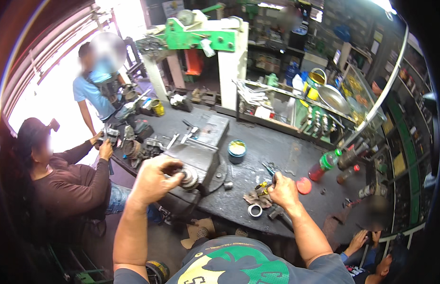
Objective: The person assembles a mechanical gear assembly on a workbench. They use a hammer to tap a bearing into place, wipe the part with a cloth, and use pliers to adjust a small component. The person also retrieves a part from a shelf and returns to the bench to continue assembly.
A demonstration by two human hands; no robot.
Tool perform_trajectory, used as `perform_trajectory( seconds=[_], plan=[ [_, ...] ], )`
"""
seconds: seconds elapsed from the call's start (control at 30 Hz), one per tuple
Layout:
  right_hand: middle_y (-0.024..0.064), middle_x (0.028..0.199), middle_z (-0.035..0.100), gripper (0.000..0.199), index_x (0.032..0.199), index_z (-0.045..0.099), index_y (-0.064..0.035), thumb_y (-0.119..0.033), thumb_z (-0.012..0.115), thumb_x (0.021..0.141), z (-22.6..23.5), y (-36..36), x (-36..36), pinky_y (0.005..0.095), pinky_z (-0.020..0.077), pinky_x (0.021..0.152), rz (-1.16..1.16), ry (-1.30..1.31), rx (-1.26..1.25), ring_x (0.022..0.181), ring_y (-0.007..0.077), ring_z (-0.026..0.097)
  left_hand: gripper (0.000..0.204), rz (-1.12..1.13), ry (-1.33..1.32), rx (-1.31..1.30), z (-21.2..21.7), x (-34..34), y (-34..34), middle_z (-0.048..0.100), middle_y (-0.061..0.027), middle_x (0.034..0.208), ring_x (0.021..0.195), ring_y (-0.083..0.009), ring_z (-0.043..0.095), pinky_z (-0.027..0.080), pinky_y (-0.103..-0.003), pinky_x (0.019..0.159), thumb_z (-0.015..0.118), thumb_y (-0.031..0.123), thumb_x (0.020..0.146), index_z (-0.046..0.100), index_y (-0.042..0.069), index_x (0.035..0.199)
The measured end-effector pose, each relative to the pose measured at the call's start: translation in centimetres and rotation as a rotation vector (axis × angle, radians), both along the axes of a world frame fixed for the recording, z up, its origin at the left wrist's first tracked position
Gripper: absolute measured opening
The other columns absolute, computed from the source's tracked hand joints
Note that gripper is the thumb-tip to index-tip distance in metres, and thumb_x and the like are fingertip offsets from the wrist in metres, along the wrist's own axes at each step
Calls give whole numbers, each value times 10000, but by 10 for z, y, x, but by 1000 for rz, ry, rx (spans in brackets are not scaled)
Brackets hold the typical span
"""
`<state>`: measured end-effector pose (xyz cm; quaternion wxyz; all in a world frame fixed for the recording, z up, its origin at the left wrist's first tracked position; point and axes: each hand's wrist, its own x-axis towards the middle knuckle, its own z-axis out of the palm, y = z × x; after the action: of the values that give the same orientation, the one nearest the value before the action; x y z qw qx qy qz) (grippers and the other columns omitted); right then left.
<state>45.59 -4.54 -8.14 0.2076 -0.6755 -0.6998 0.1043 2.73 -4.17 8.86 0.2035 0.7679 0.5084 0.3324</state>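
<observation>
Item: bench vise [201,158]. Our left hand [153,180] grips the gear [188,177] at its jaws; right hand [282,189], right of it, clenches pliers [266,182]. Keep gear steady.

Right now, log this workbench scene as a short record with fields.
Setting: cluttered workshop, dark workbench
Left hand: grip on a round toothed metal part at the bench vise
Right hand: holding a small yellow-handled tool over a rag
Nearby: metal ring, open round tin, red lid, green-capped bottle of red liquid
Others: seated person in brown, standing person in blue
</observation>
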Motion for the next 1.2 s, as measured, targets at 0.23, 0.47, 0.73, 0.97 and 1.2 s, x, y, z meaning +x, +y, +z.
perform_trajectory(
  seconds=[0.23,0.47,0.73,0.97,1.2],
  plan=[
    [208,936,788,262,1060,744,-12,-157,785,846,-31,23,-48,488,628,855,-230,372,-151,898,384,785,297,-173,53,68,7,-16,0,813,-180,1070,954,-324,809,644,-386,873,900,66,892,813,-3,1167],
    [144,1086,770,299,1255,693,-41,-267,741,1065,-175,37,-41,445,585,977,-158,628,-34,1047,291,746,264,-208,-48,72,7,-18,8,827,-180,1072,980,-307,813,638,-384,897,864,24,919,813,-8,1177],
    [172,970,753,207,1169,702,-3,-188,691,1077,-37,43,-83,447,577,839,-16,624,64,887,320,732,269,-46,-639,-54,-12,-22,-12,839,-135,1179,1045,-165,786,635,-314,945,867,19,981,804,-38,1235],
    [27,973,772,312,1250,786,0,-40,886,958,187,-14,-184,295,581,779,429,902,-148,875,83,676,233,-73,-1148,-236,-20,12,-43,832,-140,1153,1037,-175,799,665,-327,962,874,2,976,762,-57,1172],
    [112,1026,809,345,1273,805,-10,-60,901,946,179,-18,-206,332,603,821,665,666,66,897,164,745,257,-93,-1186,-413,-40,4,-55,834,-106,1087,971,-132,755,604,-274,900,896,123,999,813,-54,1167]
  ],
)
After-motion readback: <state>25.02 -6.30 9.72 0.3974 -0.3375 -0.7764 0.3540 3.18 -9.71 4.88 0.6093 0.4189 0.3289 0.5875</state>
